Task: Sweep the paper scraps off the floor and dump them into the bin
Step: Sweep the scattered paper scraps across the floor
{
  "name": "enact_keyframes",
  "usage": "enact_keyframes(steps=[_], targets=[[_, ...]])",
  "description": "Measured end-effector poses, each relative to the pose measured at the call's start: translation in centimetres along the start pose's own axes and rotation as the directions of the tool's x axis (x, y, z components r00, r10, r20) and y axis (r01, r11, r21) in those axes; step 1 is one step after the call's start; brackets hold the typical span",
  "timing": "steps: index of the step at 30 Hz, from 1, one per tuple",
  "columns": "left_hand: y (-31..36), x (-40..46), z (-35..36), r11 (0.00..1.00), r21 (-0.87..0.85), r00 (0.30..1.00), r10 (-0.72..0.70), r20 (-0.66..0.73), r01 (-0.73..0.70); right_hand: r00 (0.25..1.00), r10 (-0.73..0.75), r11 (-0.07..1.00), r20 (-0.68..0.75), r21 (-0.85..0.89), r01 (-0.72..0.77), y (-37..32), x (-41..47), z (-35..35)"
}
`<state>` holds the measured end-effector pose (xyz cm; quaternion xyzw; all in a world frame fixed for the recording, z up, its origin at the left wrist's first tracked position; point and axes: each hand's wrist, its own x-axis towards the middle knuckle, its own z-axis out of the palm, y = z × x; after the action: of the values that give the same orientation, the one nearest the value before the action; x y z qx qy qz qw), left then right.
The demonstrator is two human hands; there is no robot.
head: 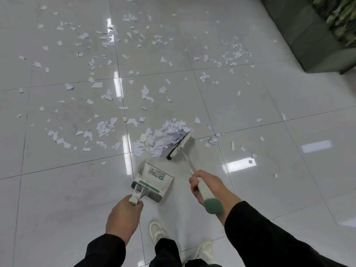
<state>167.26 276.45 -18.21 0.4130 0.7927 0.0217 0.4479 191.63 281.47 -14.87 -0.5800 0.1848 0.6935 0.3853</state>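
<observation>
Left hand: the left hand (123,212), low and left of centre, curls its fingers round the top of the dustpan (154,182) handle; the pan hangs just below the centre of the frame, its mouth turned toward the heap.
Right hand: the right hand (205,186), lower right of centre, is wrapped tight round the pale grip of the broom (181,144), the green end cap sticking out behind the wrist.
Broom head: it sits on the floor (269,112) just right of centre, bristles pushed into the right edge of the paper heap (163,138).
Paper scraps: the paper scraps (107,41) lie all over the upper half and the left of the frame, with a smaller cluster at upper right near the dark planter (300,35); only the heap at centre is gathered.
Handling, scraps: by the look of them feather-light, thin and limp; on glossy tile they probably slide easily and may flutter away under a fast stroke, so short, low sweeps seem wise.
Handling, tools: both look like light plastic; a hold on the handles, as now, suits them.
Bin: not in view.
Progress: early, judging by how much paper is loose.
</observation>
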Motion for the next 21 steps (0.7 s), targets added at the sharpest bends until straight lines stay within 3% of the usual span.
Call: enact_keyframes(steps=[4,13,18,21], targets=[[2.7,-0.9,1.3,0.997,0.069,0.999,0.039,0.019,-0.041,0.998,0.049,0.998,-0.036,-0.033,-0.050,-1.3,-4.1,-5.4],[12.8,-3.7,8.1,0.974,0.139,0.980,0.165,0.108,-0.179,0.975,-0.074,0.987,-0.212,0.122,0.101,-9.0,-7.3,-19.6],[19.6,-5.3,15.4,0.971,0.131,0.978,0.190,0.088,-0.200,0.906,-0.213,0.977,-0.365,-0.058,0.206,-17.7,-6.4,-30.5],[23.4,-6.0,19.8,0.975,0.117,0.981,0.182,0.067,-0.189,0.869,-0.214,0.976,-0.446,-0.061,0.209,-23.5,-5.9,-36.6]])
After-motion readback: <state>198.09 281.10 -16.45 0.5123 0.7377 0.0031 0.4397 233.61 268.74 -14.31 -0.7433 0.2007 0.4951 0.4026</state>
